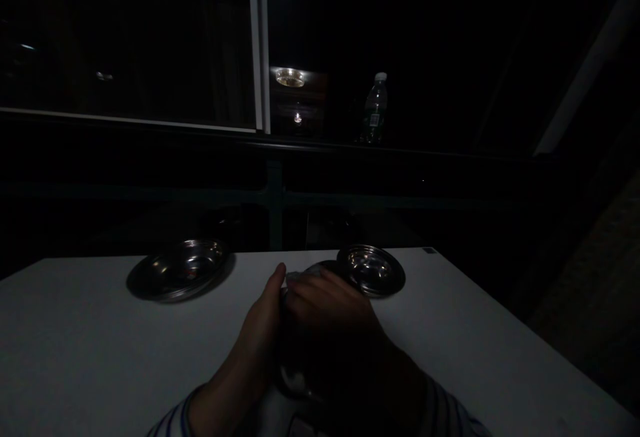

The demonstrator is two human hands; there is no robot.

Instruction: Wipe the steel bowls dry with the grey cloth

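In the dim middle foreground, my left hand [257,333] grips the left side of a dark, shiny metal bowl [294,383], thumb pointing up. Most of this bowl is hidden by my hands, and only bits of its rim and curved side show. Over it lies my right hand [333,310], fingers bent and closed. A pale, thin piece like cloth or tissue [295,277] peeks out beneath its fingertips. Behind my right hand sits a round metal bowl [373,270]. A wider metal bowl [180,270] rests to the left, apart from my hands.
All this is on a white table [90,337]. Past its far edge, a clear plastic bottle [375,110] with a white cap stands on a dark ledge by the window frame [260,43]. Lights reflect in the glass. Much of the surroundings is too dark to make out.
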